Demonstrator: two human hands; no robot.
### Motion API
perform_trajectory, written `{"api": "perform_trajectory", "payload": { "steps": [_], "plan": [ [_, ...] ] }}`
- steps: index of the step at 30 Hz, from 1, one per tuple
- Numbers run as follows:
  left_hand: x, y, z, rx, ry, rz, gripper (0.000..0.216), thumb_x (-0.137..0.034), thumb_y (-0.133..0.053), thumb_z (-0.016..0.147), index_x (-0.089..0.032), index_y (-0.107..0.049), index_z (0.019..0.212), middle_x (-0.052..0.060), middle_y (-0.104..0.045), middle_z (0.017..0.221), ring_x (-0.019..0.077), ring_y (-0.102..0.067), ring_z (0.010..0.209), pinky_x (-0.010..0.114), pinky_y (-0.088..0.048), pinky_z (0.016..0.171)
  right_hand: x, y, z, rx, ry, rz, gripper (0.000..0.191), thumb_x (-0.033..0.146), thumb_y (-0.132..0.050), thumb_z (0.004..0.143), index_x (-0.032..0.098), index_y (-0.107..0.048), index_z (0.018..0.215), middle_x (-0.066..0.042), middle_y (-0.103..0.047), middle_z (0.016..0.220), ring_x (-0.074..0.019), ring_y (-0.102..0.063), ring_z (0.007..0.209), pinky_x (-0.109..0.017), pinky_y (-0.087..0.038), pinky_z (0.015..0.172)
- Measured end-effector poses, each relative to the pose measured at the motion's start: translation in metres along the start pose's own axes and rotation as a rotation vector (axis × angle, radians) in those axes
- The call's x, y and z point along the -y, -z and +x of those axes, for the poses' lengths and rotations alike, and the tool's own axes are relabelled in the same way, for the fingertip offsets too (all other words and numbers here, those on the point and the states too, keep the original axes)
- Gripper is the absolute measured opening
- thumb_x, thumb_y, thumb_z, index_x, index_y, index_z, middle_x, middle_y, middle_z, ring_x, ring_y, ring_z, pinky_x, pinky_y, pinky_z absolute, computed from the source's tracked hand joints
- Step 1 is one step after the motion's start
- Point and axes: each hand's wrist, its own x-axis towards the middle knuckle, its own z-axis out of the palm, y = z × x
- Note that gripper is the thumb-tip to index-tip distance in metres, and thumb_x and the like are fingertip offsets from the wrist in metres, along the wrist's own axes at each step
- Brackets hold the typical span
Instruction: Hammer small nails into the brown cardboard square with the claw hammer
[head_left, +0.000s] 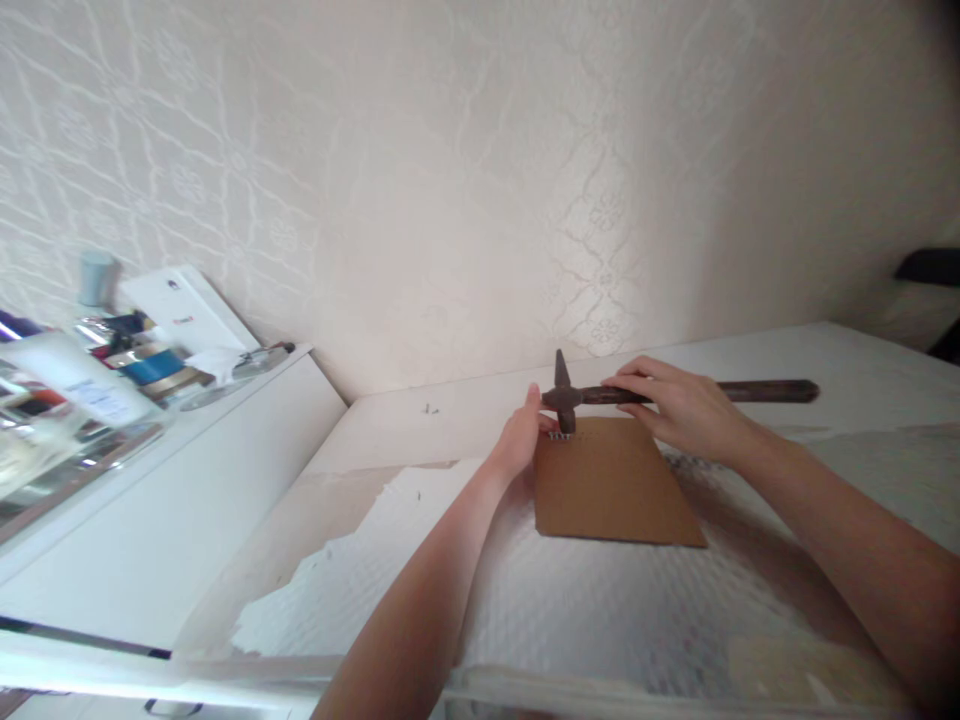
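A brown piece of cardboard (611,490) lies on the white covered surface. Near its top left edge stands a short row of small nails (559,436), with a line of tiny marks to their right. My right hand (679,405) is closed around the wooden handle of a hammer (566,398), partway along its length. The dark metal head hangs just over the nails, its wedge end pointing up. At the cardboard's top left corner, my left hand (519,435) grips the edge with its thumb raised; its other fingers are partly hidden.
A few loose nails (430,409) lie on the surface to the left, near the wall. A white cabinet (172,510) stands at the left, carrying a white box (187,310), a roll of blue tape (154,367) and other blurred items. A patterned wall (450,200) rises behind.
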Motion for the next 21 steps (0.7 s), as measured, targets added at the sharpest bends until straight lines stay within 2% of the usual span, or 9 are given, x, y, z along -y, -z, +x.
{"api": "perform_trajectory", "payload": {
  "steps": [4, 8, 13, 18, 21],
  "plan": [
    [0.001, -0.0004, 0.0007, -0.023, -0.029, -0.011, 0.084, -0.074, -0.012, 0.084, -0.013, -0.064, 0.105, 0.011, -0.07, 0.083, 0.0248, -0.062, 0.093, 0.038, -0.038, 0.094, -0.0017, -0.0002, -0.0001, -0.037, -0.025, -0.003, 0.026, 0.02, -0.049, 0.086, 0.023, -0.063, 0.108, -0.005, -0.063, 0.103, -0.0192, -0.062, 0.089, -0.028, -0.048, 0.063],
    [0.0003, -0.0003, 0.0003, -0.01, -0.032, -0.013, 0.085, -0.075, -0.011, 0.084, -0.012, -0.066, 0.099, 0.011, -0.07, 0.083, 0.0256, -0.062, 0.093, 0.038, -0.038, 0.094, -0.0022, 0.0, -0.0001, -0.004, -0.002, -0.006, 0.026, 0.017, -0.047, 0.085, 0.023, -0.064, 0.105, -0.005, -0.064, 0.102, -0.0191, -0.062, 0.089, -0.028, -0.047, 0.063],
    [-0.0017, -0.0006, -0.0023, -0.025, -0.02, -0.029, 0.08, -0.073, -0.016, 0.085, -0.013, -0.064, 0.105, 0.01, -0.07, 0.082, 0.0242, -0.062, 0.09, 0.038, -0.038, 0.093, -0.0012, 0.0014, 0.0006, -0.056, -0.033, -0.004, 0.025, 0.019, -0.05, 0.085, 0.023, -0.063, 0.106, -0.005, -0.063, 0.102, -0.0193, -0.061, 0.089, -0.028, -0.047, 0.063],
    [-0.0018, -0.0003, -0.003, -0.02, -0.041, 0.005, 0.088, -0.076, -0.011, 0.082, -0.01, -0.069, 0.088, 0.014, -0.069, 0.084, 0.0266, -0.061, 0.093, 0.038, -0.037, 0.094, 0.0005, 0.0025, 0.0021, -0.032, 0.038, 0.018, 0.022, 0.016, -0.049, 0.086, 0.023, -0.063, 0.101, -0.005, -0.063, 0.099, -0.0184, -0.061, 0.088, -0.028, -0.046, 0.064],
    [-0.0049, 0.0, -0.0043, -0.013, -0.029, -0.011, 0.085, -0.074, -0.012, 0.084, -0.011, -0.067, 0.099, 0.012, -0.07, 0.083, 0.0256, -0.061, 0.092, 0.039, -0.037, 0.095, 0.0008, 0.0044, 0.0028, -0.079, 0.019, 0.004, 0.021, 0.016, -0.049, 0.086, 0.022, -0.062, 0.102, -0.006, -0.063, 0.1, -0.0191, -0.061, 0.089, -0.028, -0.045, 0.063]
  ]
}}
